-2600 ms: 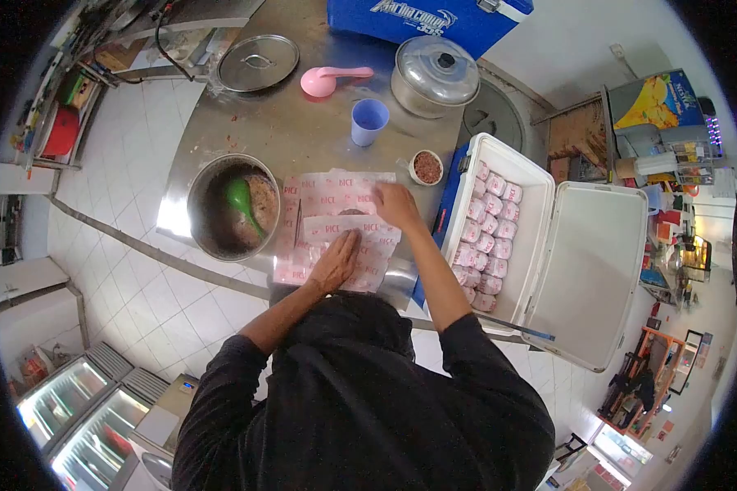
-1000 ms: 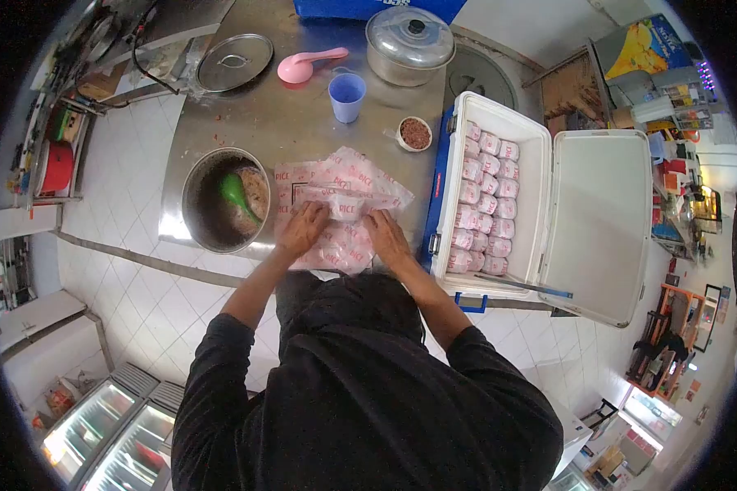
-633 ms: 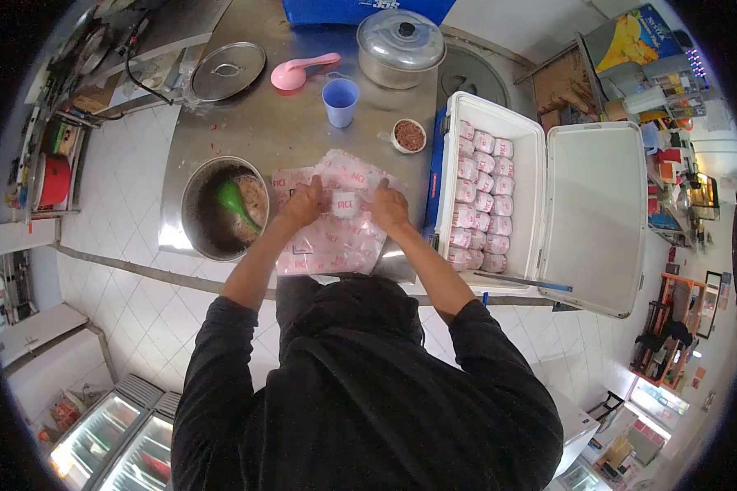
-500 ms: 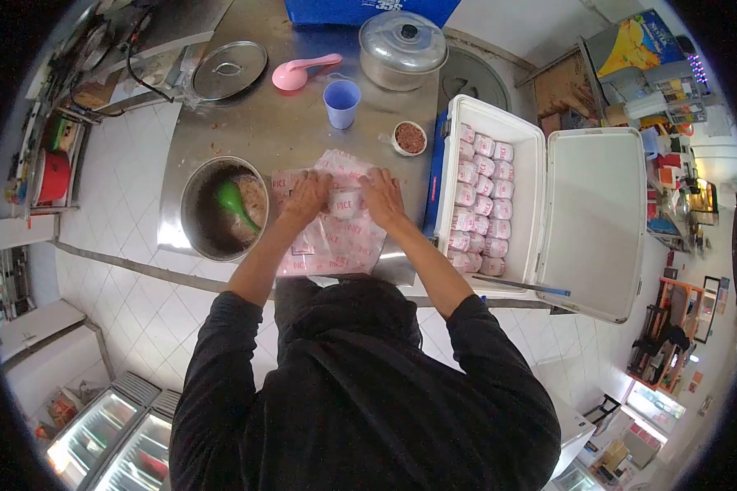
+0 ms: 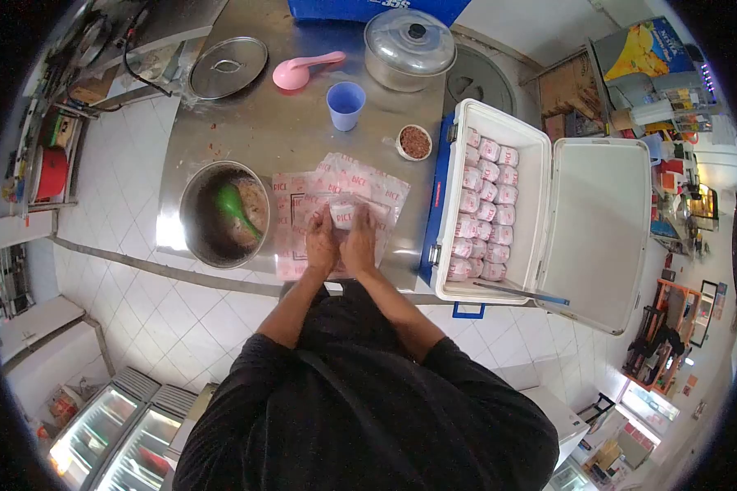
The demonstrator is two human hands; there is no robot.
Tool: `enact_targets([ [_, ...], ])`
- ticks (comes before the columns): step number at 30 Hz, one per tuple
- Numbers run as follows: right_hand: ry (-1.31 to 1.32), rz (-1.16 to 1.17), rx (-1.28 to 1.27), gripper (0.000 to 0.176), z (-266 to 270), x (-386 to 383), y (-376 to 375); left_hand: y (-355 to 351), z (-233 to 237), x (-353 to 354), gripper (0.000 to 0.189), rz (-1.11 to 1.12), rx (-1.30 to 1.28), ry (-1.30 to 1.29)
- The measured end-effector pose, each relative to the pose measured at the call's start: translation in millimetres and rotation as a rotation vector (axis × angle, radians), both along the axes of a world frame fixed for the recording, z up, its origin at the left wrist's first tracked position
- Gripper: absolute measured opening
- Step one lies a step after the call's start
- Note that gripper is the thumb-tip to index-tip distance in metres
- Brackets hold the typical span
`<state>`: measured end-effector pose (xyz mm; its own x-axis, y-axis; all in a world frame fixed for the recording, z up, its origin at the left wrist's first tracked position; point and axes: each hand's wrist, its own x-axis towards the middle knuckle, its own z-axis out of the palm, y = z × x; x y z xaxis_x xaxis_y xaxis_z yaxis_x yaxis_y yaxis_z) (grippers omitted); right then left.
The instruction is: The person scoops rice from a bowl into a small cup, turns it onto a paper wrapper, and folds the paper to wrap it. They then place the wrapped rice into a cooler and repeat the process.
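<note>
A small paper-wrapped bundle (image 5: 343, 214) with red print lies on printed wrapping sheets (image 5: 296, 214) on the steel table. My left hand (image 5: 322, 243) presses against its left and near side, fingers together. My right hand (image 5: 359, 240) grips its right side, with the fingertips on the paper. Left of the sheets, a deep pot (image 5: 195, 214) holds food and a green ladle (image 5: 236, 207). To the right, an open white cooler (image 5: 524, 135) contains several similar wrapped bundles (image 5: 487, 190).
Along the far side are a metal lid (image 5: 228, 69), a pink ladle (image 5: 292, 75), a blue cup (image 5: 345, 106), a lidded pot (image 5: 409, 51) and a small bowl of brown food (image 5: 414, 142). The cooler's lid (image 5: 596, 233) hangs open to the right.
Both hands have moved closer together and toward my body, from the paper's outer sides onto the near sides of the bundle. The loose paper around it is now folded in. The view has shifted slightly.
</note>
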<state>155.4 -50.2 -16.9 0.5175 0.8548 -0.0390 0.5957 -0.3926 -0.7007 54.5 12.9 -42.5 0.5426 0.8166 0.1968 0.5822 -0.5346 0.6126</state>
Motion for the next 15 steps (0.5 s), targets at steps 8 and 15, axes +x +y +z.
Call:
enact_targets([
  [8, 0.116, -0.072, 0.187, 0.087, 19.0, -20.9, 25.2, -2.1, -2.1, -10.6, 0.071, -0.102, -0.069, -0.074],
  [15, 0.075, -0.083, 0.055, 0.079, 10.1, -7.5, 56.8, -0.5, -4.9, -12.6, 0.046, -0.020, -0.231, -0.162],
])
